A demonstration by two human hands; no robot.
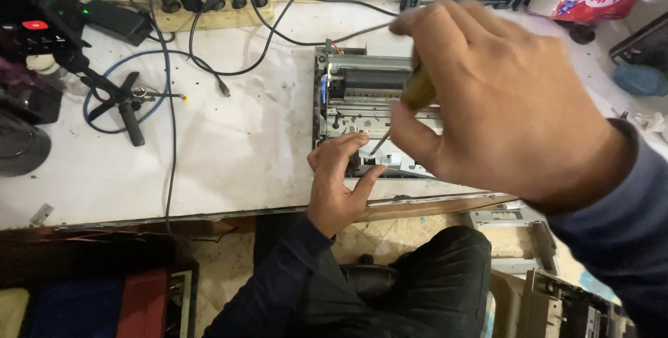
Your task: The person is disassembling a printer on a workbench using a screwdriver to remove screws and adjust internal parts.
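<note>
grey metal printer mechanism (362, 112) lay stripped on the white workbench (229, 150), near its front edge; the right hand (508, 101) was closed around a screwdriver (407, 105) with a yellowish handle, tip angled down into the frame; the left hand (337, 178) rested half open, fingers curled against the frame's front edge; good practice: keep the tip seated squarely, press axially, and brace the frame firmly.
</note>
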